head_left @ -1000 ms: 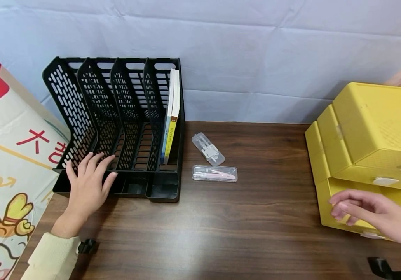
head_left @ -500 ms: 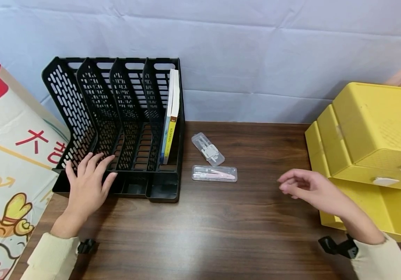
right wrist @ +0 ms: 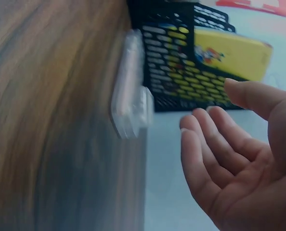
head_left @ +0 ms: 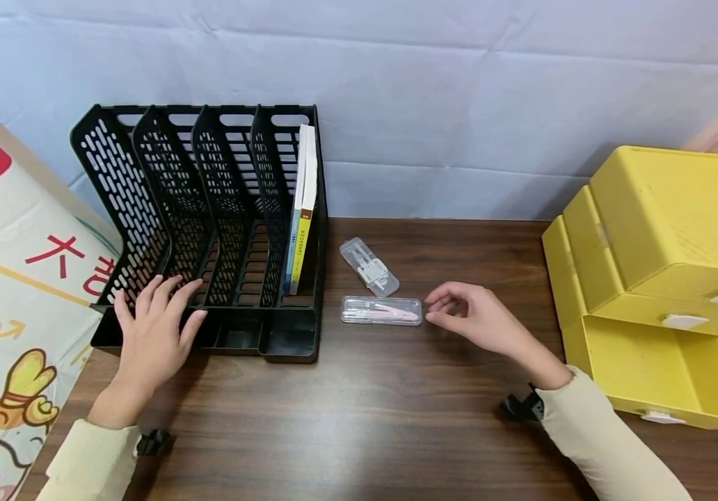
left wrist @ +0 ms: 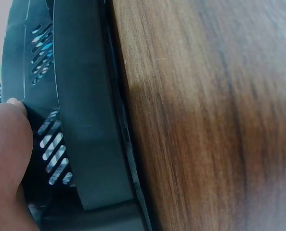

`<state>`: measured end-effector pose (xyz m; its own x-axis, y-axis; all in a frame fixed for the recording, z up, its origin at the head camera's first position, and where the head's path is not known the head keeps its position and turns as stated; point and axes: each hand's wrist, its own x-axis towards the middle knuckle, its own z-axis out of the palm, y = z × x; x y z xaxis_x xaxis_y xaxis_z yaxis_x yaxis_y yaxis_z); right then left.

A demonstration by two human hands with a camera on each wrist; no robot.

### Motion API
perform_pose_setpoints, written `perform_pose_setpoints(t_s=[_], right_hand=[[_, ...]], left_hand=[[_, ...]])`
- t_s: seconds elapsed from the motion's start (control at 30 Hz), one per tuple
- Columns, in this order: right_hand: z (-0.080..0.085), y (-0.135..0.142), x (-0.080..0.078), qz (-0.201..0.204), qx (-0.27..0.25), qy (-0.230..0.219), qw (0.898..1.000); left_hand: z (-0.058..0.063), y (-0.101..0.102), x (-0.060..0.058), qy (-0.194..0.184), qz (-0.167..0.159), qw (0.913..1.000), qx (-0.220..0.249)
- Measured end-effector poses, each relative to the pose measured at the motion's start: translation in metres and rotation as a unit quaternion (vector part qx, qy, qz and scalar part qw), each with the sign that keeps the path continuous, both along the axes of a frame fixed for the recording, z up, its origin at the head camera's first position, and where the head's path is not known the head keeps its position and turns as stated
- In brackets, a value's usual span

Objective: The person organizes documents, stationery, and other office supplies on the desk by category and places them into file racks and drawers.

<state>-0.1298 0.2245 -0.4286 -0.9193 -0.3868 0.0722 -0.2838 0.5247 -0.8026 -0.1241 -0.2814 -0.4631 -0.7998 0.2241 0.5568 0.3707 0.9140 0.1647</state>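
Note:
My left hand (head_left: 155,330) rests on the front of a black file organizer (head_left: 234,327), its fingers spread over the front ledge. In the left wrist view the thumb (left wrist: 8,139) lies against the black plastic. My right hand (head_left: 474,316) hovers with bent fingers at the right end of a clear case (head_left: 359,310) holding something pink. The right wrist view shows that hand (right wrist: 244,154) holding nothing, its thumb apart from the fingers. A second clear case (head_left: 369,267) with white pieces inside lies just behind the first. Two thin books (head_left: 304,209) stand in the organizer's rightmost slot.
On the right stands a yellow drawer box (head_left: 678,216), its bottom drawer (head_left: 659,355) pulled out. A pale cloth (head_left: 434,104) hangs behind the brown wooden table (head_left: 384,431). A printed cloth (head_left: 21,278) is at the left edge.
My right hand has moved left from the yellow drawer across the table to the clear case with the pink thing. The left hand has stayed on the organizer.

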Motion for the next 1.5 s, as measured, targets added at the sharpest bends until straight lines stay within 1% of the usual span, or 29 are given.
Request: perform_pose_setpoints(t_s=[0.1,0.27,0.4,0.57,0.67,0.77,0.93,1.07,1.27,1.4,1.5], right_hand=[[-0.005,-0.012,-0.007,-0.002,0.005,0.004,1.000],[-0.011,-0.026,-0.014,-0.001,0.040,0.029,0.999],[-0.018,-0.033,-0.019,-0.001,0.077,0.058,0.995],[-0.027,-0.037,-0.025,0.004,0.102,0.075,0.992],[-0.031,-0.038,-0.028,0.009,0.113,0.074,0.991],[-0.034,-0.038,-0.030,0.012,0.136,0.067,0.988],[-0.038,-0.038,-0.030,0.014,0.170,0.050,0.984],[-0.039,-0.038,-0.029,0.011,0.189,0.048,0.981],[-0.041,-0.040,-0.031,0.008,0.194,0.047,0.980],[-0.044,-0.039,-0.034,0.009,0.182,0.049,0.982],[-0.046,-0.037,-0.036,0.013,0.161,0.045,0.986]], left_hand=[[0.000,0.000,0.000,0.003,-0.001,1.0000,0.000],[0.001,0.000,-0.002,0.006,0.000,1.0000,-0.002],[0.001,0.000,-0.002,0.007,0.000,1.0000,-0.003],[0.001,0.000,-0.003,0.006,0.000,1.0000,-0.005],[0.001,0.000,-0.003,0.004,-0.001,1.0000,-0.005],[0.001,0.000,-0.003,0.004,-0.001,1.0000,-0.006],[0.001,0.000,-0.003,0.002,-0.001,1.0000,-0.005],[0.001,0.000,-0.003,-0.001,-0.001,1.0000,-0.004],[0.001,-0.001,-0.002,-0.004,0.000,1.0000,-0.003],[0.000,-0.001,-0.001,-0.005,0.000,1.0000,-0.003],[0.000,-0.001,-0.001,-0.006,0.002,1.0000,-0.004]])
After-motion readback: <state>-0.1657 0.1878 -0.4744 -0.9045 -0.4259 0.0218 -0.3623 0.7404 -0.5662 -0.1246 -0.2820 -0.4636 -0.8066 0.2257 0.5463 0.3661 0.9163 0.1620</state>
